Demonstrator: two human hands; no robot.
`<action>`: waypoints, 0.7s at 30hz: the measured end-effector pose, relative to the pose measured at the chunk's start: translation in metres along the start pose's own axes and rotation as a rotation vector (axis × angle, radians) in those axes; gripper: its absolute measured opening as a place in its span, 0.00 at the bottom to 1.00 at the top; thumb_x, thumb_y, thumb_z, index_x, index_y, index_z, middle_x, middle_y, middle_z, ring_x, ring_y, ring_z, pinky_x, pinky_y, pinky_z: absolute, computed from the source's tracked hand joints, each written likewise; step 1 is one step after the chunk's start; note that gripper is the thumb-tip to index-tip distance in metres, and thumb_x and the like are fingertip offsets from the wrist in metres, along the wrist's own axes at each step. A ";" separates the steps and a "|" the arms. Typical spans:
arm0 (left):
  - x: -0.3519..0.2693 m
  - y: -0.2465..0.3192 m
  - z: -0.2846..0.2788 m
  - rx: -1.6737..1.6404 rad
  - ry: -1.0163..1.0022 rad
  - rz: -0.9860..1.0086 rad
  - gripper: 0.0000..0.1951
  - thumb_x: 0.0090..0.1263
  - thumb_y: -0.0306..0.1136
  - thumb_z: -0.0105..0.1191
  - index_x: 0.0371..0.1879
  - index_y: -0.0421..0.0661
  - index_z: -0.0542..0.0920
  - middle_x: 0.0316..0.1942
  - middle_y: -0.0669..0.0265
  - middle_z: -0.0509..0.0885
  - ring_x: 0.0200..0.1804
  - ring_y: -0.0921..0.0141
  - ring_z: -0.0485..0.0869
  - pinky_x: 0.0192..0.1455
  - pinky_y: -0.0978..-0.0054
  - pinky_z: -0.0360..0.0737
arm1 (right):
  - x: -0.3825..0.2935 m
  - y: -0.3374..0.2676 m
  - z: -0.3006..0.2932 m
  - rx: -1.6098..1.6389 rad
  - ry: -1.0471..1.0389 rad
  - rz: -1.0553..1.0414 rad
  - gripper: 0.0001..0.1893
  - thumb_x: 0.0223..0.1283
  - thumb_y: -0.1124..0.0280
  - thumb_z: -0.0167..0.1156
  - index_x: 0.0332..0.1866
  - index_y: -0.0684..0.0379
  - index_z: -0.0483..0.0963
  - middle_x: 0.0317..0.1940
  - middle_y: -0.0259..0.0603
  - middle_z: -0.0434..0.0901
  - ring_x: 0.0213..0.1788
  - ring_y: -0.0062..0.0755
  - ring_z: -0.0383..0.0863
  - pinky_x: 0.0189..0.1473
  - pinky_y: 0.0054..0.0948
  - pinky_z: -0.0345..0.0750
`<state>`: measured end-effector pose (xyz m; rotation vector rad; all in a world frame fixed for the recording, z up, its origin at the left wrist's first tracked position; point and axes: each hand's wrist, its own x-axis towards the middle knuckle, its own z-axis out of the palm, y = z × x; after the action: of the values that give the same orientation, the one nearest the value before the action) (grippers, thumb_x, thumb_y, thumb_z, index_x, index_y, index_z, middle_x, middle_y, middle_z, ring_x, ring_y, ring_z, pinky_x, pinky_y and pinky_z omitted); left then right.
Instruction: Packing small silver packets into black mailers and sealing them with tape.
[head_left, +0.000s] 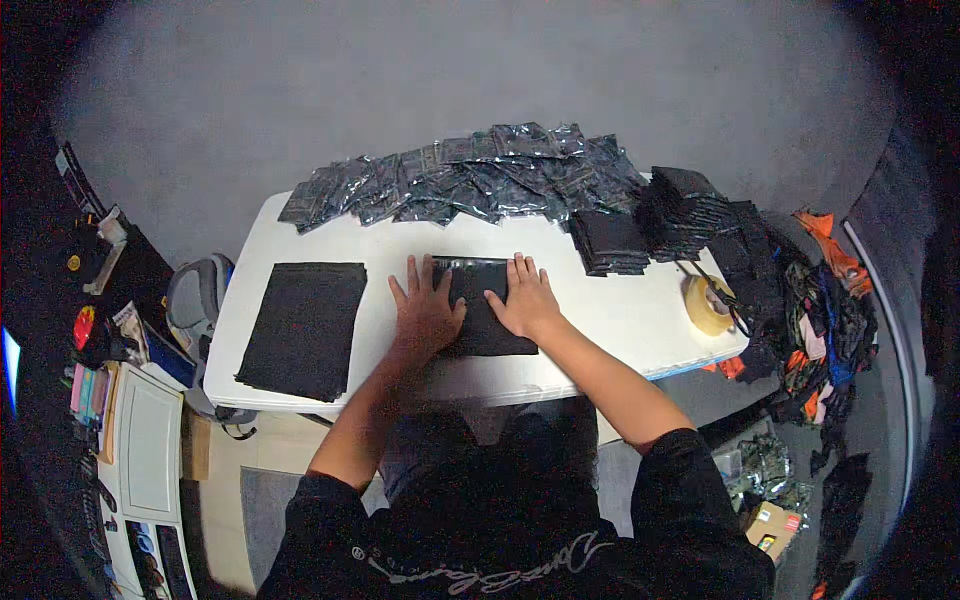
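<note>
A black folded cloth piece (484, 322) lies on the white table before me, with a shiny strip like plastic film along its far edge. My left hand (429, 311) rests flat over its left side, fingers spread. Opposite it, my right hand (527, 294) lies flat on the right side with the thumb turned inward. Neither hand grips anything. To the left is a neat stack of black cloth (304, 330). Along the far edge, many clear-bagged dark packets (480, 176) overlap in a heap.
The white table (600, 322) bears folded black stacks (611, 244) at right. A tape roll (706, 306) sits near the right edge with dark-handled scissors (739, 311) against it. Beyond hangs a pile of mixed fabric (817, 337). A grey chair (196, 296) stands left, near a white cabinet (148, 442).
</note>
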<state>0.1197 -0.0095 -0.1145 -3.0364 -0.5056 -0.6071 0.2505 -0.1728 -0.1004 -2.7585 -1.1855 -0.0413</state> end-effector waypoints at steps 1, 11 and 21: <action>0.001 0.003 -0.006 -0.015 -0.024 -0.011 0.31 0.74 0.51 0.55 0.72 0.46 0.76 0.81 0.46 0.57 0.84 0.42 0.47 0.76 0.21 0.47 | -0.001 0.003 -0.001 0.001 -0.010 0.011 0.45 0.77 0.39 0.42 0.82 0.72 0.51 0.84 0.60 0.49 0.86 0.55 0.46 0.85 0.52 0.48; 0.038 0.062 0.024 -0.096 0.258 0.166 0.28 0.69 0.49 0.56 0.67 0.50 0.82 0.77 0.46 0.66 0.81 0.42 0.55 0.74 0.20 0.50 | 0.008 0.015 0.021 0.059 0.039 -0.044 0.46 0.77 0.40 0.41 0.82 0.72 0.50 0.85 0.60 0.47 0.87 0.55 0.44 0.85 0.52 0.46; 0.014 -0.024 0.013 0.102 0.039 -0.161 0.30 0.79 0.55 0.44 0.76 0.56 0.73 0.81 0.47 0.60 0.82 0.42 0.53 0.75 0.19 0.45 | -0.002 0.003 -0.005 -0.036 -0.041 0.000 0.47 0.75 0.38 0.43 0.83 0.71 0.49 0.85 0.59 0.46 0.87 0.54 0.42 0.85 0.53 0.44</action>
<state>0.1294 0.0189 -0.1225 -2.9023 -0.7599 -0.6231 0.2514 -0.1769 -0.0961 -2.8034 -1.2071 -0.0069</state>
